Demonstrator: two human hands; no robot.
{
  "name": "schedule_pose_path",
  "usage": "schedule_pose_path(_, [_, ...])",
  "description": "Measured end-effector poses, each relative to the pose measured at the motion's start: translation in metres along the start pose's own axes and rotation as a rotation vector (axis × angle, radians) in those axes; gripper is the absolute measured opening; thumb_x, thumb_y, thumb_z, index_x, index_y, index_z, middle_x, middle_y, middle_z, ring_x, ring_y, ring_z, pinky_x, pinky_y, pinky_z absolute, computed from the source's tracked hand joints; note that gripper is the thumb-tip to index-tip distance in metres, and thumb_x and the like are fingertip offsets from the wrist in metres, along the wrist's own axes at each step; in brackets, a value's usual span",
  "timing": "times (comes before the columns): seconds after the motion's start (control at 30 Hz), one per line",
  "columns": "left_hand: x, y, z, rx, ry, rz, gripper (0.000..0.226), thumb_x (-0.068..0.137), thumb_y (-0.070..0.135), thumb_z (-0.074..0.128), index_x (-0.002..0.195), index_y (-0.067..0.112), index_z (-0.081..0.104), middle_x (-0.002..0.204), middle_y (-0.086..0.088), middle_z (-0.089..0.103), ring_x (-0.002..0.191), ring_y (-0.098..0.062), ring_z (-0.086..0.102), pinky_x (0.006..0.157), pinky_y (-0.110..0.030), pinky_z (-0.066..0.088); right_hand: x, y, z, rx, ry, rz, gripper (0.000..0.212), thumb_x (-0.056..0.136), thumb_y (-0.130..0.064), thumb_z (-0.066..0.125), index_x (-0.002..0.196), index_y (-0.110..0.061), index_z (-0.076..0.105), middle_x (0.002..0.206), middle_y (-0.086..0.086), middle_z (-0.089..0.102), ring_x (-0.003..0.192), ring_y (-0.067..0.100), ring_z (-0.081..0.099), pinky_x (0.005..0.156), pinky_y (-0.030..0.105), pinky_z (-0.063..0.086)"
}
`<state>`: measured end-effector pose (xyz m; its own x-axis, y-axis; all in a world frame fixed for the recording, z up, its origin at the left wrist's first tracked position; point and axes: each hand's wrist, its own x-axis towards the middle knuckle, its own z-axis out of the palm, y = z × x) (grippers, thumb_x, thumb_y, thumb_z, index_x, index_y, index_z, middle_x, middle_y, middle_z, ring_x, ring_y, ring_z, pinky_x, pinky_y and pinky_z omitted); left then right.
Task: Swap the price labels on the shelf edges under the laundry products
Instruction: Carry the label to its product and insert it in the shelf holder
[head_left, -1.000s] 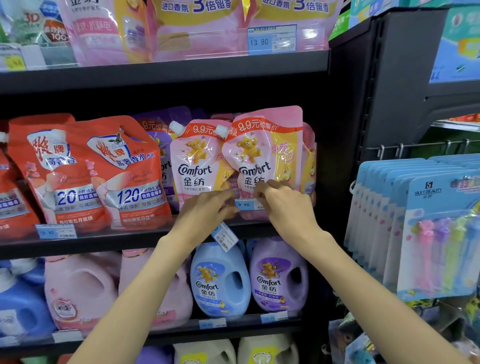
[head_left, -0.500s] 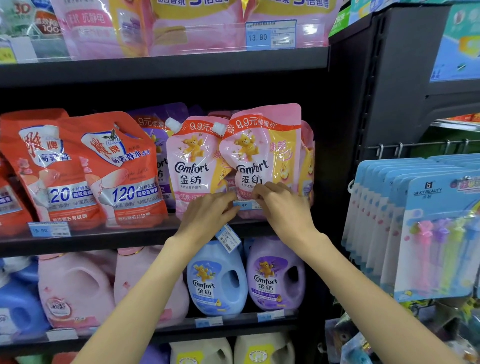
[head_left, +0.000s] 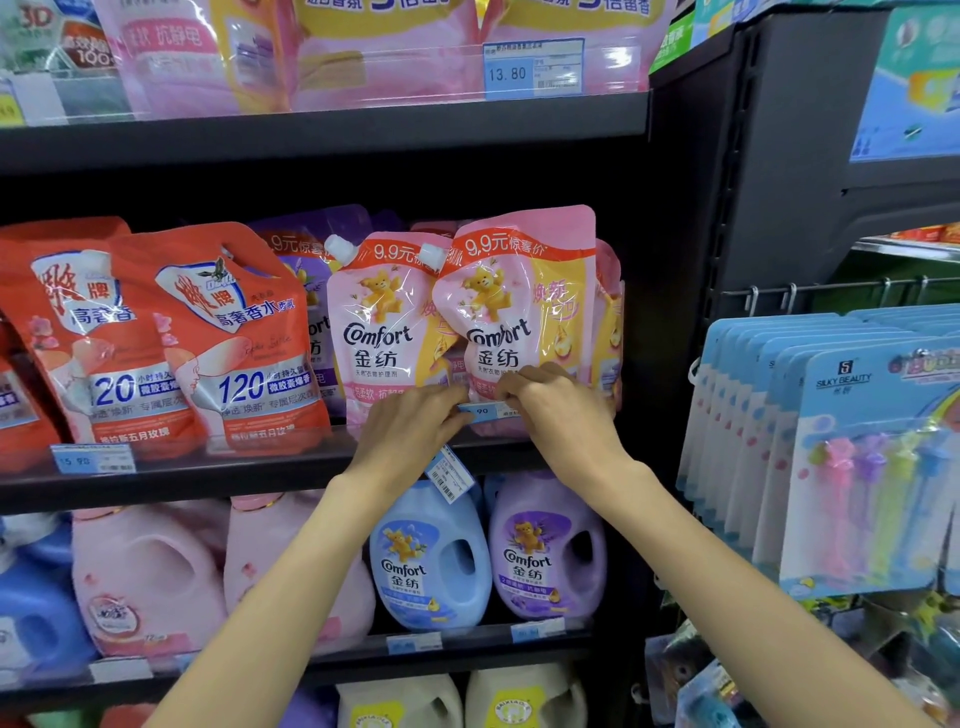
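Barely shifted, both hands (head_left: 488, 415) still pinch the blue price label (head_left: 485, 410) against the shelf edge (head_left: 260, 475)

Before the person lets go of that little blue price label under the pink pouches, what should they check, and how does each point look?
1. Both hands on the small blue price label: ok, left hand and right hand pinch its ends.
2. Label seated in the black shelf edge: cannot tell, fingers hide it.
3. Price readable: not ok, only "90" shows.
4. Spare barcode label secured: ok, tucked under the left hand.
5. Pink Comfort pouch upright: ok.
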<state>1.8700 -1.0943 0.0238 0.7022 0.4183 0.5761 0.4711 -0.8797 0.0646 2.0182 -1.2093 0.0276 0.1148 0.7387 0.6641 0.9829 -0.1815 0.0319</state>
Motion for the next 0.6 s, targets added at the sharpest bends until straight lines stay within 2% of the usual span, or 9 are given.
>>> schedule_pose_path(0.13, [-0.0011, 0.0005, -0.0003, 0.007, 0.011, -0.008, 0.011, 0.095, 0.032, 0.056, 0.094, 0.022, 0.058, 0.075, 0.008, 0.048, 0.068, -0.024, 0.05, 0.055, -0.033, 0.029, 0.0025, -0.0015, -0.0037, 0.012, -0.02, 0.0, 0.025, 0.086, -0.005, 0.061, 0.106, -0.021, 0.06, 0.099, -0.001, 0.064, 0.103, 0.023, 0.055, 0.061, 0.038, 0.051])
schedule_pose_path(0.27, [-0.0033, -0.0009, 0.0021, 0.016, 0.042, -0.014, 0.011, 0.096, 0.031, 0.056, 0.095, 0.021, 0.059, 0.086, 0.001, 0.064, 0.075, -0.029, 0.058, 0.059, -0.037, 0.044, 0.0028, -0.0016, -0.004, 0.018, -0.045, -0.027, 0.02, 0.088, -0.016, 0.058, 0.107, -0.02, 0.061, 0.099, -0.001, 0.063, 0.108, 0.023, 0.052, 0.065, 0.037, 0.049])
schedule_pose_path(0.4, [-0.0061, -0.0017, 0.0052, -0.009, 0.097, 0.0, 0.013, 0.096, 0.031, 0.056, 0.092, 0.02, 0.061, 0.089, 0.004, 0.069, 0.073, -0.027, 0.061, 0.058, -0.038, 0.047, -0.0015, 0.0004, 0.0024, 0.003, 0.027, -0.053, 0.031, 0.079, -0.006, 0.066, 0.104, -0.024, 0.068, 0.093, -0.003, 0.065, 0.103, 0.023, 0.056, 0.057, 0.031, 0.041])
schedule_pose_path(0.5, [-0.0057, -0.0012, 0.0058, -0.012, 0.109, 0.006, 0.012, 0.096, 0.029, 0.056, 0.091, 0.02, 0.063, 0.09, 0.005, 0.069, 0.073, -0.026, 0.061, 0.056, -0.034, 0.043, -0.0048, 0.0036, 0.0043, 0.04, 0.086, -0.065, 0.039, 0.07, 0.003, 0.068, 0.102, -0.02, 0.069, 0.098, 0.001, 0.064, 0.097, 0.026, 0.059, 0.053, 0.029, 0.038])
schedule_pose_path(0.6, [-0.0025, -0.0007, 0.0062, -0.027, 0.105, 0.007, 0.011, 0.095, 0.028, 0.059, 0.091, 0.021, 0.066, 0.09, 0.006, 0.069, 0.074, -0.023, 0.062, 0.057, -0.034, 0.043, -0.0059, 0.0063, 0.005, 0.045, 0.117, -0.057, 0.042, 0.067, 0.005, 0.071, 0.101, -0.018, 0.069, 0.096, 0.001, 0.064, 0.093, 0.027, 0.059, 0.051, 0.031, 0.044])
